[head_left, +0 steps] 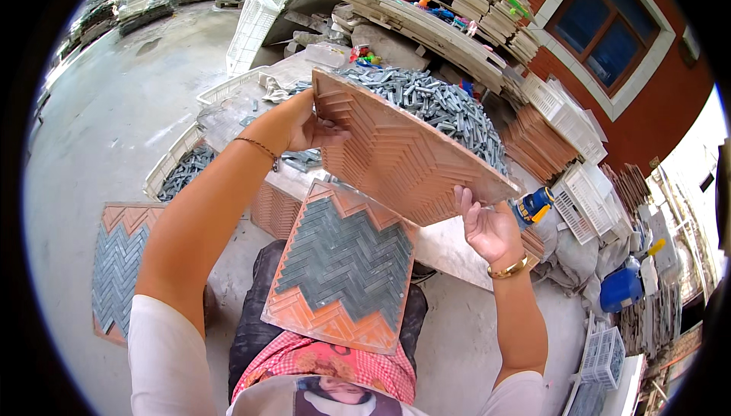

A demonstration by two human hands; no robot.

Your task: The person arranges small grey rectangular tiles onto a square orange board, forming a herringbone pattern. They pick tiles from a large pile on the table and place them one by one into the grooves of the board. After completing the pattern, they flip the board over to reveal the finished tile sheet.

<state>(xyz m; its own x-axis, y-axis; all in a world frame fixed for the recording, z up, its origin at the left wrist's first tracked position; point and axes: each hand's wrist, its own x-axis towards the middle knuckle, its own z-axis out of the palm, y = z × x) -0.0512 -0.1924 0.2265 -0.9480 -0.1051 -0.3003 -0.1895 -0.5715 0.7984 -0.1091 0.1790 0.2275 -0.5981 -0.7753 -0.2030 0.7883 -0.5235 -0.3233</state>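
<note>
Both my hands hold an orange-brown herringbone mould tray up on edge, its grooved face toward me and its grooves bare of strips. My left hand is closed on its left edge, with fingers across the face. Around the lower right corner, my right hand grips the edge with its fingers partly curled. On my lap lies a second mould tray, its middle filled with grey stone strips in zigzag rows. Bare orange grooves show at its top and bottom ends.
Loose grey strips are heaped on the worktable beyond the held tray. A third filled tray lies on the floor at left. A white crate holds more strips. A blue-and-yellow bottle stands by my right hand; a blue jug sits at right.
</note>
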